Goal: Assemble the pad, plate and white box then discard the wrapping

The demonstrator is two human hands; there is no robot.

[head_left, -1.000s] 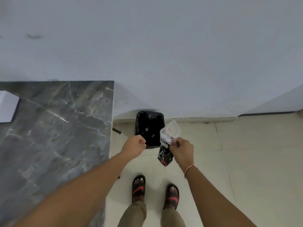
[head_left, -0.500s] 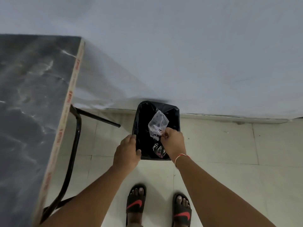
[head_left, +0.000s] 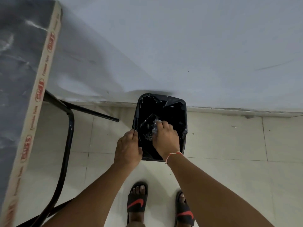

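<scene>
Nearest the camera: two feet in black slides with red logos (head_left: 137,200) on pale floor tiles, both forearms reaching forward and down. Left hand (head_left: 127,147) sits at the near-left edge of the bin (head_left: 179,108), fingers curled onto the black liner rim, thumb on the near side; looks like it's steadying or holding the liner open, closed on the rim only, no wrapping in it. Right hand (head_left: 164,135), thread band at the wrist, is lowered inside the bin mouth, fingers bent down and pinching the clear plastic wrapping (head_left: 150,126). Wrapping is crumpled, glinty, sits just ahead and left of the right fingertips, already below rim level and against the dark liner; its long axis is hard to read, roughly running away from the person. Whether a second darker wrapper is also in the pinch can't be told, black on black. Key relation: wrapping is directly under and in front of the right hand, inside the bin, so letting go drops it straight in; right hand is the one on it, left is beside but apart. Judgement: last step of task, discard nearly done, only the letting go and pulling out left. Farther left: marble-look table (head_left: 24,63) with taped edge, black metal leg (head_left: 68,145). Farthest: skirting and plain wall (head_left: 196,46). Pad, plate, white box not in view.
</scene>
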